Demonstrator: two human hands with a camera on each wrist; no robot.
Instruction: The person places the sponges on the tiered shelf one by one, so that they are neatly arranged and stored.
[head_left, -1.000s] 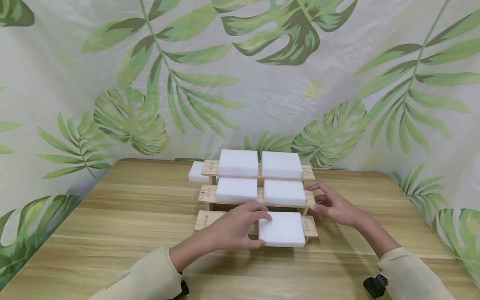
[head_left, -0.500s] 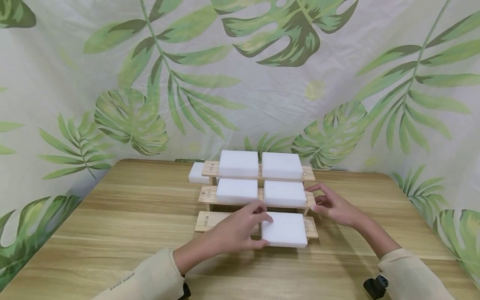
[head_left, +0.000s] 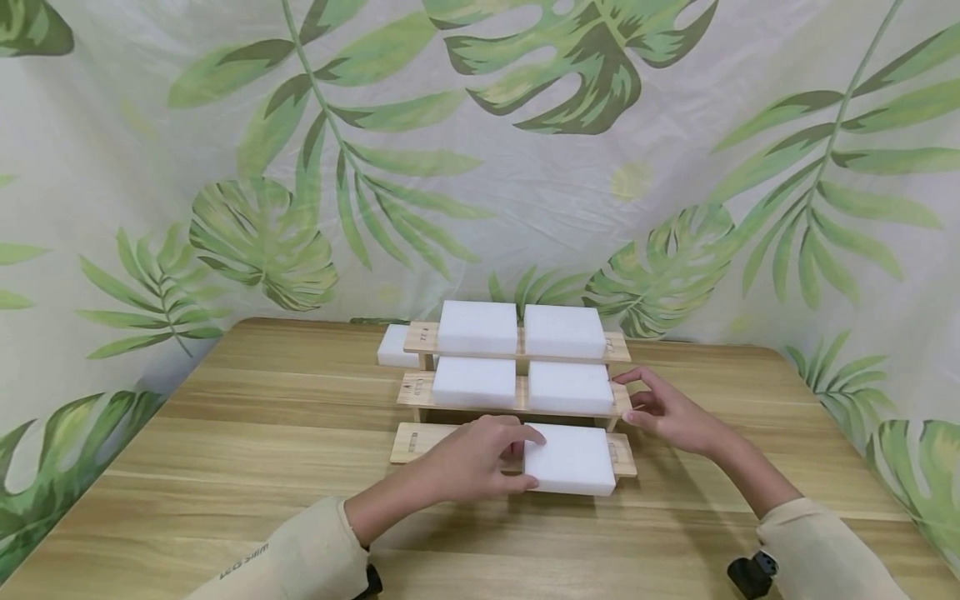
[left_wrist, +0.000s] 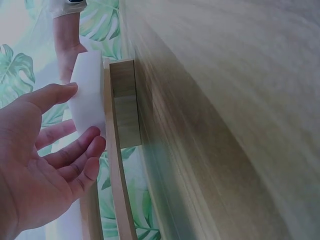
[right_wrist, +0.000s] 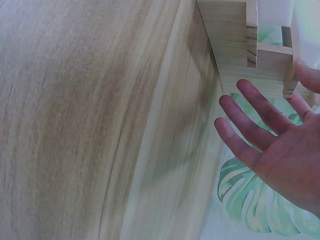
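Note:
White foam blocks lie in pairs on the back step [head_left: 423, 337] and the middle step [head_left: 412, 388] of a wooden step rack. One more foam block [head_left: 568, 460] lies flat at the right of the low front step [head_left: 423, 440]. My left hand [head_left: 472, 461] holds this block at its left end, thumb at the front edge and index finger over the top. In the left wrist view its other fingers [left_wrist: 75, 157] curl loosely beside the end. My right hand [head_left: 675, 419] pinches the right end of the middle step; in the right wrist view its remaining fingers [right_wrist: 255, 120] spread free.
Another white foam block [head_left: 396, 346] sits on the wooden table [head_left: 247, 467] behind the rack's left side. A leaf-patterned cloth [head_left: 540, 200] hangs behind the table's far edge.
The front foam block has shifted slightly right along its step, with my left hand following. That hand's upper fingers have since lowered a little. My right hand stays in place.

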